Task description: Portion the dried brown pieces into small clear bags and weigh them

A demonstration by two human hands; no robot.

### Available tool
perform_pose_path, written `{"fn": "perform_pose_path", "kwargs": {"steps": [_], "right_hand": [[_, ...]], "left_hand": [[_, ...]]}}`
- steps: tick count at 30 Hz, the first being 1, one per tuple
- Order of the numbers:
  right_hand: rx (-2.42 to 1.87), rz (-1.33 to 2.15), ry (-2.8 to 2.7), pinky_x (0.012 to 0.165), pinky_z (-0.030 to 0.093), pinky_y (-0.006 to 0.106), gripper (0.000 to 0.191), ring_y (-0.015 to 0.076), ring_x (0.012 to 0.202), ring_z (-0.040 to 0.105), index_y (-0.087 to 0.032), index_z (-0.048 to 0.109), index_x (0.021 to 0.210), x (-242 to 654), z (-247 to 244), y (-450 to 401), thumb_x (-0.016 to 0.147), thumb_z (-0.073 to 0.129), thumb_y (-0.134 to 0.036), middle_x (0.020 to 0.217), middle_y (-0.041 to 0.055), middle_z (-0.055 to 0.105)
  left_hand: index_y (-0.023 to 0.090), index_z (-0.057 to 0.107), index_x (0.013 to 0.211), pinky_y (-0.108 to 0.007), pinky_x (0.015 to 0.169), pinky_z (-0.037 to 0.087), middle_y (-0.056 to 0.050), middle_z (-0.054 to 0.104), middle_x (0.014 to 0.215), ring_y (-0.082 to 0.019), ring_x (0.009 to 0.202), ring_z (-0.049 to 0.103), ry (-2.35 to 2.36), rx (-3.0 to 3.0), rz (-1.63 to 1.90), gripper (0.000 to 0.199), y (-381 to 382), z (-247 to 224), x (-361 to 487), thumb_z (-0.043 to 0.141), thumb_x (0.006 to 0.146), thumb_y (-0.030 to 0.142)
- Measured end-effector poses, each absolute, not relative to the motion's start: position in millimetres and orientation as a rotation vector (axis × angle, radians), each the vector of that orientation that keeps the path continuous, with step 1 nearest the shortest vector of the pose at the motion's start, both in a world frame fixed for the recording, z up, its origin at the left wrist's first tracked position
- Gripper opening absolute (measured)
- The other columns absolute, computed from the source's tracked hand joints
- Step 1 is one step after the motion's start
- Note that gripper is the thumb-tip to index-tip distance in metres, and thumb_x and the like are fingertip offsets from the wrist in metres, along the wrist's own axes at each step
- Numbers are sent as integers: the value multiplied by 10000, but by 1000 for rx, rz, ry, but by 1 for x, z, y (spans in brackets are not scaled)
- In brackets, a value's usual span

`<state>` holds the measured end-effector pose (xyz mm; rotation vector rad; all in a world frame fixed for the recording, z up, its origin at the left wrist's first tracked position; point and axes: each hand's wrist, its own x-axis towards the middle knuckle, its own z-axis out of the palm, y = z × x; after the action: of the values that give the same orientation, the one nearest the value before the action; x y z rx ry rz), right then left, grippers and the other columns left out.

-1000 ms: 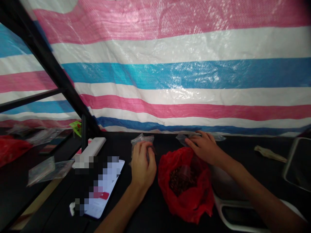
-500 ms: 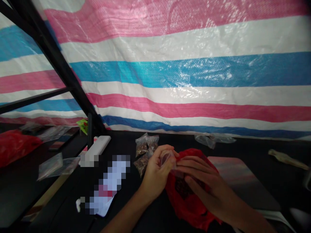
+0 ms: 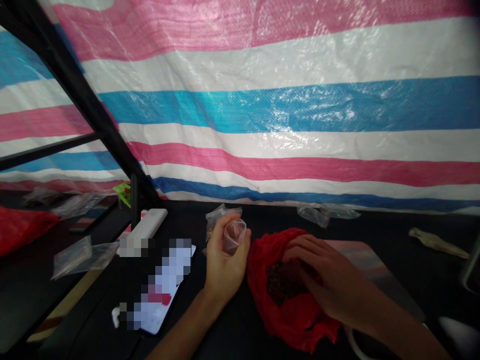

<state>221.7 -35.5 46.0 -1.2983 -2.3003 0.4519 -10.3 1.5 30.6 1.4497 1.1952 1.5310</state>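
Note:
My left hand point(image 3: 225, 265) is closed around a small clear plastic bag point(image 3: 234, 235), whose round mouth faces up. Just right of it lies a red plastic bag point(image 3: 262, 310) with its top spread wide. Dark brown dried bits point(image 3: 279, 285) show inside. My right hand point(image 3: 322, 275) reaches over the right side of this opening, its fingers slightly bent and the thumb apart from them. Shadow partly hides the fingertips. Small filled zip bags point(image 3: 212, 220) lie behind my left hand, which covers most of them.
To the left are a lit phone point(image 3: 165, 290), a white earbud point(image 3: 116, 316), a white oblong box point(image 3: 152, 225) and flat clear bags point(image 3: 73, 255). Crumpled clear bags point(image 3: 315, 216) lie at the back. A shiny flat panel point(image 3: 369, 260) sits beyond my right hand. A striped sheet point(image 3: 262, 110) hangs behind.
My left hand has moved left with the clear bag, away from my right hand. My right hand has shifted off the clear bag to the red bag's opening.

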Motion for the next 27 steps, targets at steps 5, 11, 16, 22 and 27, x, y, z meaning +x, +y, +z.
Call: {"fn": "perform_pose_path", "kwargs": {"steps": [5, 11, 16, 22, 27], "right_hand": [[-1373, 435, -2415, 1049, 500, 469, 297, 259, 1183, 634, -328, 701, 1162, 234, 38, -32, 931, 626, -158, 1235, 29, 713], [-1479, 387, -2430, 1003, 489, 492, 323, 267, 1119, 658, -284, 676, 1171, 230, 37, -35, 917, 589, -104, 1200, 46, 726], [-1458, 29, -2366, 1005, 482, 510, 276, 301, 1178, 618, -264, 658, 1177, 236, 37, -33, 931, 601, -154, 1291, 74, 684], [-1379, -291, -2248, 1117, 412, 515, 277, 311, 1384, 499, -223, 616, 1280, 233, 41, -30, 1012, 550, -235, 1463, 98, 618], [-1244, -314, -2269, 1153, 391, 477, 287, 277, 1460, 453, -213, 601, 1309, 225, 39, -29, 1028, 543, -225, 1550, 91, 565]], "left_hand": [[234, 618, 1196, -372, 872, 516, -87, 685, 1128, -255, 973, 684, 1427, 1912, 1066, 291, -7, 22, -6, 646, 909, 276], [252, 635, 1130, -355, 826, 503, -52, 726, 1069, -257, 949, 710, 1423, 1990, 603, 257, -10, 19, -4, 659, 896, 356], [253, 669, 1015, -308, 685, 444, -14, 731, 861, -213, 779, 702, 1444, 1924, 624, 172, -1, 14, -6, 535, 923, 195], [221, 606, 1153, -352, 876, 495, -71, 684, 1105, -217, 981, 663, 1429, 1785, 1109, 188, -3, 19, -3, 521, 1007, 304], [230, 475, 1245, -338, 902, 500, -70, 609, 1225, -202, 1018, 636, 1283, 1751, 1115, 423, -16, 19, 4, 704, 897, 309]]}}
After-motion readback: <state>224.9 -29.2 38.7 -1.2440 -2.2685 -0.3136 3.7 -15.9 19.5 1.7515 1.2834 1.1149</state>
